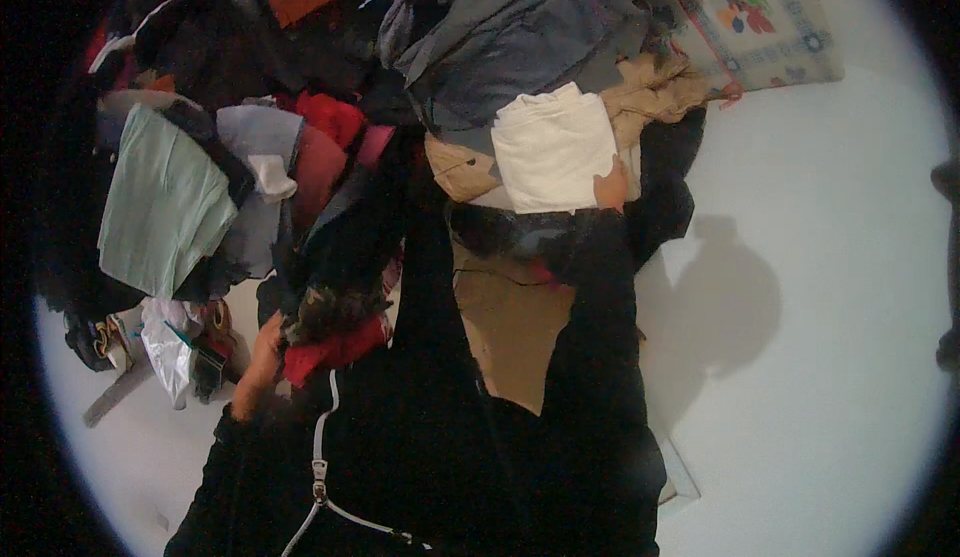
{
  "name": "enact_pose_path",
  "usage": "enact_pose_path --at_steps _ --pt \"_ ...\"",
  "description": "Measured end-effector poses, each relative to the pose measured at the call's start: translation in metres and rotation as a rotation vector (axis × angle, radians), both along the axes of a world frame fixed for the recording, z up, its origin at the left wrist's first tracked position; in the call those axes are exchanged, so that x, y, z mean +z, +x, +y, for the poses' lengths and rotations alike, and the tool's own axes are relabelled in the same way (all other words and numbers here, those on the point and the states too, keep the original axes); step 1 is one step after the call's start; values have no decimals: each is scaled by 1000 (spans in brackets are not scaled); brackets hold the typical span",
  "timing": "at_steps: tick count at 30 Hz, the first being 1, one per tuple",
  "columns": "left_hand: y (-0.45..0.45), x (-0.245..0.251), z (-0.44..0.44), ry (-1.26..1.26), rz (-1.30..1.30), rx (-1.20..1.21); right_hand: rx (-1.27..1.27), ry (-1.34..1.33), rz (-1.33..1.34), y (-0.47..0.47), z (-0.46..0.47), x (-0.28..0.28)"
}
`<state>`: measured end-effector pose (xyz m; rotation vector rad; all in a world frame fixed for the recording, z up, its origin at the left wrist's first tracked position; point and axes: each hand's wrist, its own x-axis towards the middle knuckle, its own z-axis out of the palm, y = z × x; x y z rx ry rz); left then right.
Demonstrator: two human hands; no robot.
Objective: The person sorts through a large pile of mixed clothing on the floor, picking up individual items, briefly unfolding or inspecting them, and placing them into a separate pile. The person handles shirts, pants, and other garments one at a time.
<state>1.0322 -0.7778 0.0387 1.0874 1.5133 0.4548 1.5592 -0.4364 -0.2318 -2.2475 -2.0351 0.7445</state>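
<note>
My right hand (613, 184) rests at the lower right corner of a folded white cloth (555, 148); the thumb lies over its edge and the other fingers are hidden. Under and behind the cloth are a grey garment (517, 47) and a tan garment (652, 92). My left hand (264, 362), lower left, is beside a dark garment (349, 234) and a red cloth (337, 347); its fingers are partly hidden, so whether it grips anything is unclear.
A folded pale green cloth (165, 204) lies on the left among piled clothes. Below it is a white plastic bag (169, 347). A patterned fabric item (757, 28) with a floral motif lies at the upper right. Brown cardboard (514, 324) shows between dark cloth near my body.
</note>
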Motion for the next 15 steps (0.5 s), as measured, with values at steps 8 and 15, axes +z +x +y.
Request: enact_pose_path --at_steps 8,15 --pt "24 -1 20 -219 -45 192 -58 19 -52 7 49 -60" --pt "29 9 30 -282 -90 315 83 -190 205 -90 -26 25"
